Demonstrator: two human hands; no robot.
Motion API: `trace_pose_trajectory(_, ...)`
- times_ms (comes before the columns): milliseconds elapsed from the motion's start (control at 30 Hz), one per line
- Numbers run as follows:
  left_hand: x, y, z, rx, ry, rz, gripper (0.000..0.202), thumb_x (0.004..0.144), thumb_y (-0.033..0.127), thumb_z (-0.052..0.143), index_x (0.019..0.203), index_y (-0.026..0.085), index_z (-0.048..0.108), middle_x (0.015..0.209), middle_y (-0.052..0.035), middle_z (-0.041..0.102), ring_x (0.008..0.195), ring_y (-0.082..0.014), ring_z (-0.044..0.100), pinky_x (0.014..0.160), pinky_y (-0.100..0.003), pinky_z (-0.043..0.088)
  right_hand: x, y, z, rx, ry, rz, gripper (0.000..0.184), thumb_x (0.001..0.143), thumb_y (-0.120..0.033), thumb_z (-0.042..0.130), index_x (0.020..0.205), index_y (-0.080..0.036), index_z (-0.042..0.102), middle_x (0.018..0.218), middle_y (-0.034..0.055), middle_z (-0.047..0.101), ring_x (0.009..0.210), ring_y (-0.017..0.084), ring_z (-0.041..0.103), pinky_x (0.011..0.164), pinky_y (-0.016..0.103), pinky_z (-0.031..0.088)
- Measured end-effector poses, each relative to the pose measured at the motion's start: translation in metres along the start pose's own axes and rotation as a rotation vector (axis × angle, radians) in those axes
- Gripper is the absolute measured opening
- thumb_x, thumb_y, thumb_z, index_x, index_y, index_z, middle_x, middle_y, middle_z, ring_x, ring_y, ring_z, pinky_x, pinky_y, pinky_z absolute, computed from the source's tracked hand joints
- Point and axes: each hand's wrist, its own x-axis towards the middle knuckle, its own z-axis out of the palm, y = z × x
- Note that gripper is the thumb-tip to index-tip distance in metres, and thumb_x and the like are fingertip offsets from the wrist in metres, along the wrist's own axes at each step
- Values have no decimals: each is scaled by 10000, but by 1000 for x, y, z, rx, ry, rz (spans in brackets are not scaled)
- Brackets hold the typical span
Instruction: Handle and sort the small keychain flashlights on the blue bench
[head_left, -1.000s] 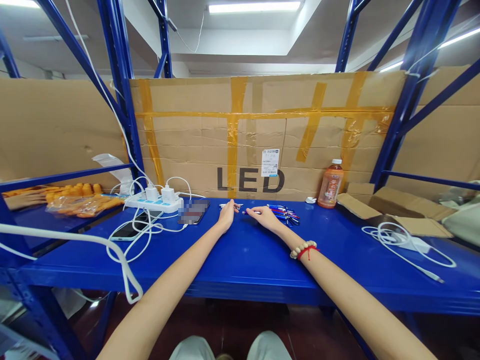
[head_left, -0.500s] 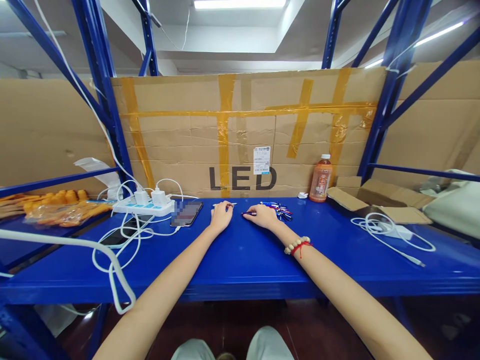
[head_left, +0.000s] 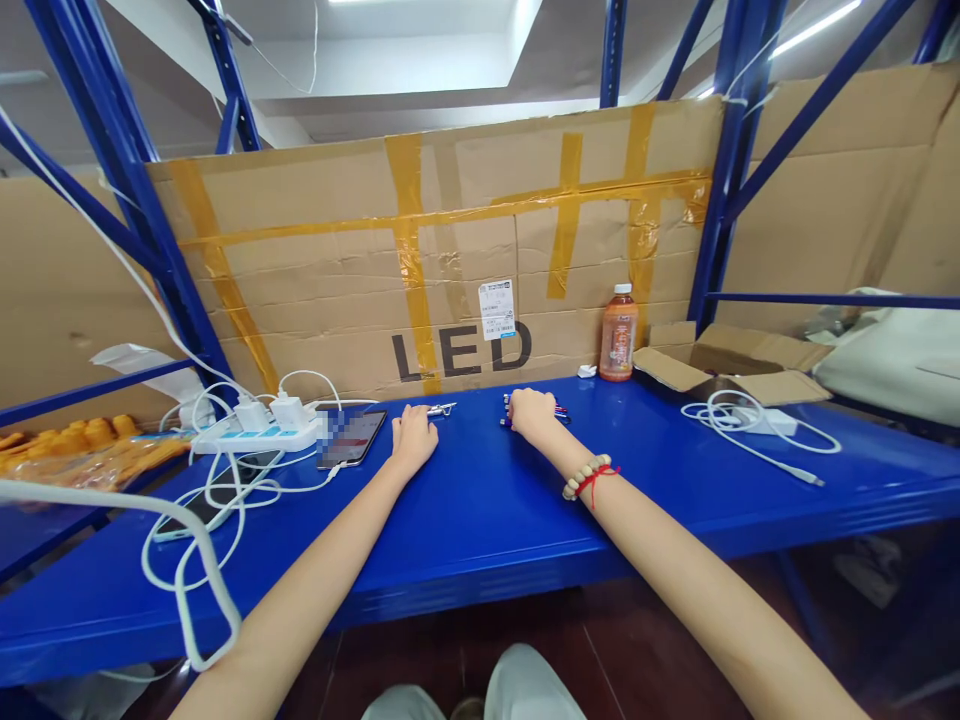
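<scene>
My left hand [head_left: 414,436] rests on the blue shelf [head_left: 480,510] with its fingers curled. A small silver pen [head_left: 441,408] sticks out from its fingertips toward the right. My right hand [head_left: 531,413], a bead bracelet and red string on its wrist, lies curled over a small pile of blue and red pens [head_left: 559,411]. The dark end of one pen shows at the hand's left side. What the fingertips grip beneath is hidden.
A phone [head_left: 349,436] and a white power strip [head_left: 255,438] with chargers and looping cables lie at the left. An orange drink bottle [head_left: 619,334] stands at the cardboard back wall. An open carton [head_left: 731,360] and a coiled white cable [head_left: 739,420] are at the right.
The view has swung and tilted. Both hands have drawn a little apart; the right hand moved back onto the pen pile, and the left hand stays by the silver pen.
</scene>
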Motion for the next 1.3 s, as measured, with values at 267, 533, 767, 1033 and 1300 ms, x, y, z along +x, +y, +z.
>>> trace_pose_trajectory(267,9,1,8,157,1,-23,381,822,130,315,1163,113,483,1205,-133,526,1211,-272,352,941,-438,287,-4,-7,-1,5,48,-29,274,748,-21,493,958,-118,640,982,178,643,935,217,611,706,271,442)
trace_pose_trajectory(533,15,3,4,235,-6,21,336,836,158,306,1078,117,536,1080,-134,563,1041,-255,474,866,-374,338,-16,-26,0,23,27,-217,252,734,-72,546,947,-164,644,973,121,655,935,208,606,721,265,438)
trace_pose_trajectory(767,11,3,0,272,-36,33,333,864,249,331,1036,91,568,1072,-152,537,1021,-275,454,850,-376,343,-25,-37,9,91,22,-459,207,756,-272,539,938,-267,639,945,6,663,896,163,596,718,247,419)
trace_pose_trajectory(1033,9,-4,-4,-23,-106,418,200,870,228,377,952,175,551,1008,-70,573,936,-193,512,842,-323,386,-21,-36,16,124,151,-480,322,777,-230,487,1094,-250,538,1043,40,588,909,179,559,684,255,408)
trace_pose_trajectory(1300,-2,8,-11,-127,-40,626,173,887,236,352,937,157,499,971,-77,576,911,-178,535,806,-290,422,-7,-22,27,163,103,-514,265,761,-240,501,1000,-172,593,991,82,579,952,207,500,791,288,372)
